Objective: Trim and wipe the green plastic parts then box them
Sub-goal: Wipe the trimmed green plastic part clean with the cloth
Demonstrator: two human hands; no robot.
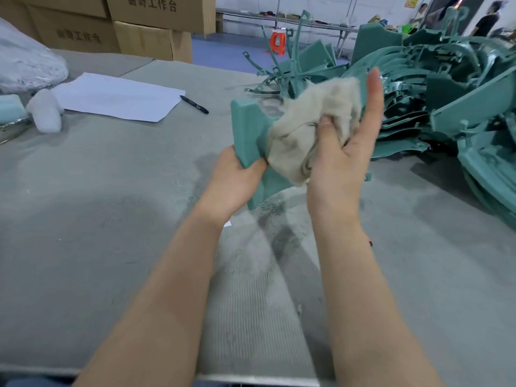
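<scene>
One teal plastic part (247, 127): left hand (233, 180) grips its edge, right hand (343, 163) pinches a crumpled beige cloth (307, 127) against it. Heaped green parts (446, 93) crowd the grey desk (111, 191).

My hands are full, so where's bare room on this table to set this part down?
The table is bare left of the left hand, between you and the paper and pen. A patch lies right of the right hand; beyond it the pile of green parts is crowded.

two hands (234, 177) (343, 166), one cloth (304, 129), one pen (194, 104), perhaps four boxes (162, 12), many green parts (446, 93).
</scene>
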